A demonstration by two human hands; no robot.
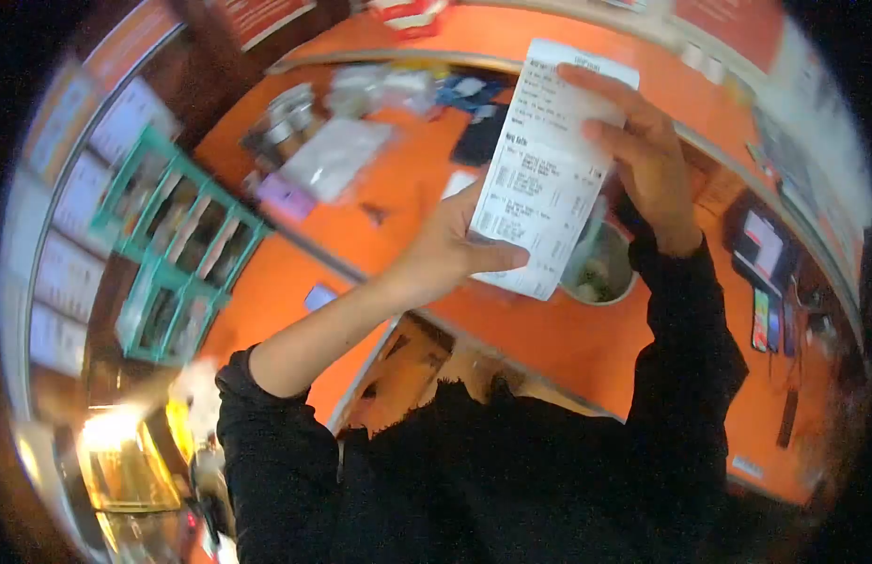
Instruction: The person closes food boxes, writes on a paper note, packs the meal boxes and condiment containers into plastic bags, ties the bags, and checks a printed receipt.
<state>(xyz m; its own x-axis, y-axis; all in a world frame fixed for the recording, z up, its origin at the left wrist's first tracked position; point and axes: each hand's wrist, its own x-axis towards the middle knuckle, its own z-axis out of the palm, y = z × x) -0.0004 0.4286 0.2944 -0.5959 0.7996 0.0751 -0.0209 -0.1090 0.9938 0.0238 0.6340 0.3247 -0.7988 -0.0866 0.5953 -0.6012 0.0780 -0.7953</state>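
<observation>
A long white printed receipt (539, 179) is held up in front of me, tilted, over the orange counter. My left hand (455, 246) grips its lower left edge, the thumb lying on the printed side and the fingers hidden behind. At the upper right, my right hand (647, 150) has its fingers over the front of the paper and is closed on that edge. Partly covered by the receipt, a round container (616, 282) with something greenish inside stands beneath my hands.
Teal compartment racks (187, 230) stand at the left. Clear plastic bags (337, 155) and a purple item (286, 195) lie on the orange counter (436, 305). To the right are a card terminal (765, 244) and a phone (761, 320). A glowing yellow case (126, 461) is at lower left.
</observation>
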